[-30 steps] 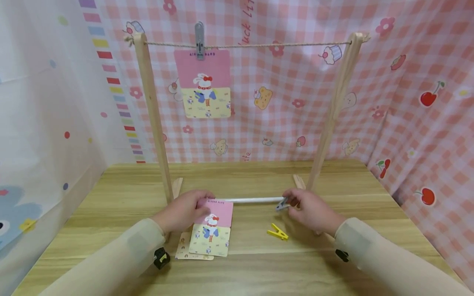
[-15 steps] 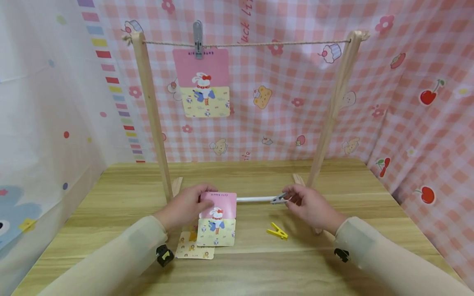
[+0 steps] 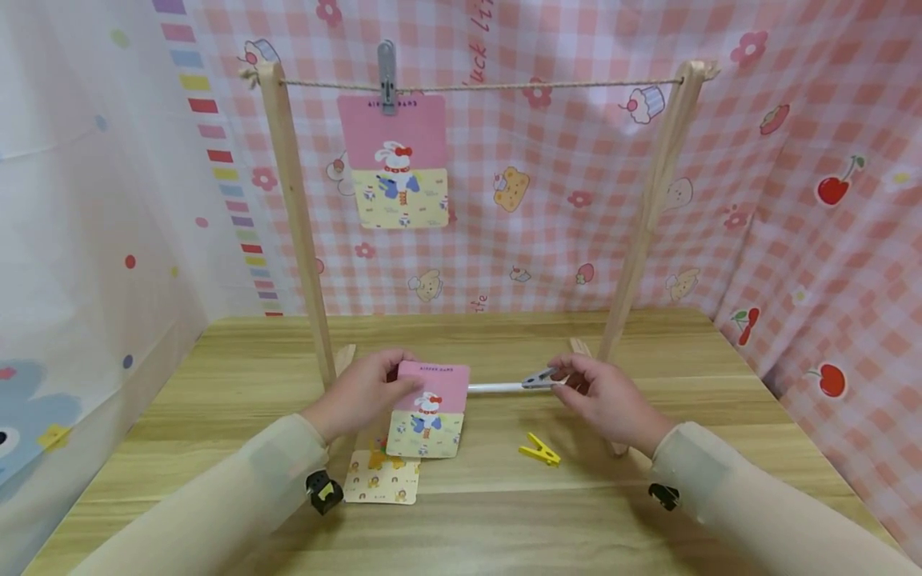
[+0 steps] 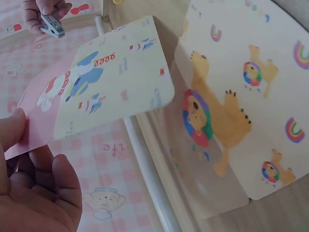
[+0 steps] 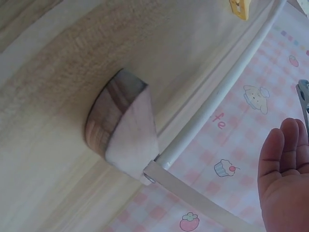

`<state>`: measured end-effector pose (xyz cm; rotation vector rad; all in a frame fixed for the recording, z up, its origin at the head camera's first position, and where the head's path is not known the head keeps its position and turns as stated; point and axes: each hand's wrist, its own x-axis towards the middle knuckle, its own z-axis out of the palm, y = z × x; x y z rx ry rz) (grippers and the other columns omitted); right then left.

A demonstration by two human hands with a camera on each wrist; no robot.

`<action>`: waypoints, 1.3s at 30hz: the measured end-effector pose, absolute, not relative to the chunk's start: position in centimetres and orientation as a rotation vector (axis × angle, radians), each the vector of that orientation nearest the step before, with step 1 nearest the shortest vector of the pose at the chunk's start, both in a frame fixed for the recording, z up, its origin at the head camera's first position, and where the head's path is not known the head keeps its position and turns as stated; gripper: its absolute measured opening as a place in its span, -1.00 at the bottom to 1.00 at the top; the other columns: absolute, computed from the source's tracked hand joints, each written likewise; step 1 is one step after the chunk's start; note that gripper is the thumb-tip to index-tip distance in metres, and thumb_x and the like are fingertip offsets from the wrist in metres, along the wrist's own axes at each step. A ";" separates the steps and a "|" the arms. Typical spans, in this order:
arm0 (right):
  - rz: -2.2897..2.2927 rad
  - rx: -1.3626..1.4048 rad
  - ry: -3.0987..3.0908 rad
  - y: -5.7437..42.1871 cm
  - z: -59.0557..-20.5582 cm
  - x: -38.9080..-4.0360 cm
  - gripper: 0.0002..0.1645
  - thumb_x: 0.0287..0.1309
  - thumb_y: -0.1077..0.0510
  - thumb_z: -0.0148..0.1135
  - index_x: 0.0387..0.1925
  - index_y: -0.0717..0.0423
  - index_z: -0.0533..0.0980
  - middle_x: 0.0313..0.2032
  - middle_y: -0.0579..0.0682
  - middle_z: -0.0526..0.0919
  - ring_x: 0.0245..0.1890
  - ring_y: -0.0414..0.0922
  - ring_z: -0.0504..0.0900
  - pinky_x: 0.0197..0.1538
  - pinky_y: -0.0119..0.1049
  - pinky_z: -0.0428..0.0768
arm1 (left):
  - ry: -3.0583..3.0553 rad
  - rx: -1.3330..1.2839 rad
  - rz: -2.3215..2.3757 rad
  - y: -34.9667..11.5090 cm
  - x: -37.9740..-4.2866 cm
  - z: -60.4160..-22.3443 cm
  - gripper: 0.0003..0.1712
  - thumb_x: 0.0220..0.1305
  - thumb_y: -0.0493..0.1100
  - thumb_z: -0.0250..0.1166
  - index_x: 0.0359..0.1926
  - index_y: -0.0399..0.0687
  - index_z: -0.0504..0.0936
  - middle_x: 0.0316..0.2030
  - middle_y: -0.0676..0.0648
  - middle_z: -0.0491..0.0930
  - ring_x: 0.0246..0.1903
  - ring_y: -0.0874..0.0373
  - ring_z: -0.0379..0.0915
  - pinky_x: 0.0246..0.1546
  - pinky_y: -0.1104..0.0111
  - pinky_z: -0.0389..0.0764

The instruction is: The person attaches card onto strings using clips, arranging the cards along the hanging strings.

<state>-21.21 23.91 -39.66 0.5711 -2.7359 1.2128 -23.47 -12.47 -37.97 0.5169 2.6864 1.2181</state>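
My left hand (image 3: 367, 394) pinches the upper left part of a pink and yellow rabbit card (image 3: 426, 432), thumb on its printed face. The card is tilted above the table and overlaps a lion card (image 3: 382, 480) lying flat below it; the lion card shows large in the left wrist view (image 4: 222, 111). My right hand (image 3: 601, 400) holds a grey clothespin (image 3: 539, 378) between thumb and fingers, its nose pointing left toward the card. A yellow clothespin (image 3: 540, 451) lies on the table between the hands.
A wooden frame (image 3: 295, 200) stands behind, with a twine line (image 3: 540, 86) strung across its top. Another rabbit card (image 3: 399, 176) hangs there from a grey clothespin (image 3: 387, 76). A white rod (image 3: 497, 388) joins the posts low down.
The rabbit card in my left hand has risen and moved right, uncovering more of the lion card. My right hand's clothespin has shifted left and its nose now points toward the card.
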 end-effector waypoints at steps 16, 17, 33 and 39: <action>1.223 0.560 -2.642 23.5 -38.4 -21.1 -0.70 0.43 0.29 0.30 0.14 0.09 0.61 -0.15 0.06 0.75 -0.39 -0.23 0.54 -0.37 -0.41 0.56 | 2.724 0.550 1.331 -11.4 -24.0 -36.4 -0.81 0.52 0.01 0.31 -0.17 0.02 0.72 -0.32 0.01 0.69 -0.37 0.13 0.44 -0.38 0.37 0.47; 1.227 0.560 -2.640 23.4 -38.3 -21.1 -0.71 0.43 0.28 0.29 0.13 0.08 0.61 -0.16 0.06 0.75 -0.40 -0.24 0.54 -0.39 -0.41 0.55 | 2.722 0.545 1.338 -11.4 -24.0 -36.3 -0.81 0.52 0.01 0.31 -0.16 0.02 0.72 -0.30 0.00 0.70 -0.36 0.12 0.45 -0.37 0.35 0.49; 1.234 0.554 -2.548 22.9 -36.5 -21.5 -0.74 0.45 0.27 0.28 0.11 0.06 0.62 -0.22 0.02 0.74 -0.48 -0.24 0.49 -0.47 -0.39 0.47 | 2.692 0.500 1.426 -10.7 -24.8 -34.7 -0.77 0.54 0.02 0.28 -0.16 0.02 0.76 -0.29 -0.03 0.72 -0.48 0.14 0.32 -0.50 0.40 0.36; 1.256 0.579 -2.507 22.8 -35.8 -21.5 -0.76 0.46 0.26 0.27 0.10 0.08 0.61 -0.24 0.04 0.72 -0.49 -0.25 0.47 -0.49 -0.39 0.46 | 2.709 0.503 1.420 -10.4 -25.1 -34.3 -0.76 0.54 0.06 0.26 -0.12 0.08 0.77 -0.20 0.01 0.76 -0.40 0.10 0.42 -0.44 0.37 0.42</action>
